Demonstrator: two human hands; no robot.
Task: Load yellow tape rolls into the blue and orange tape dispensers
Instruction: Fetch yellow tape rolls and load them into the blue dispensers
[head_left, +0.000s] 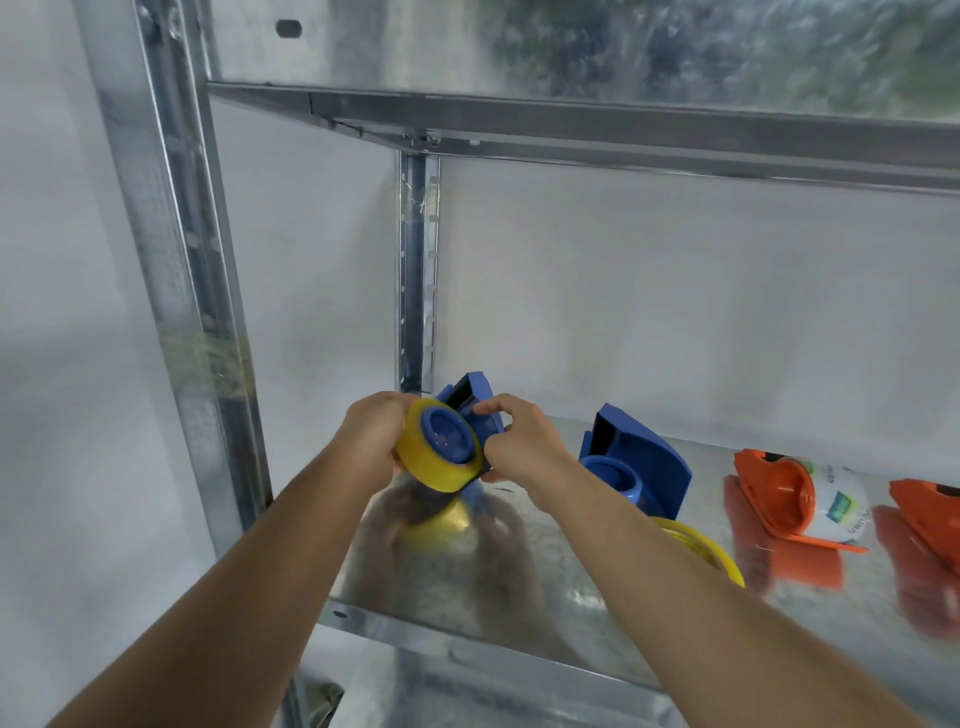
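Above the left end of a metal shelf (571, 587) I hold a blue tape dispenser (475, 402) with a yellow tape roll (431, 465) seated on its blue hub. My left hand (371, 434) grips the roll from the left. My right hand (519, 441) holds the dispenser's body, fingertips pinched at the roll's edge. A second blue dispenser (641, 457) stands empty on the shelf to the right. Another yellow roll (711, 551) lies flat, partly hidden by my right forearm. An orange dispenser (774, 493) holding a white roll lies further right, and a second orange dispenser (930, 506) is cut off by the edge.
A steel upright (182, 291) stands at the front left and another (418, 270) at the back corner. An upper shelf (623, 124) crosses overhead. White walls close the back and left side.
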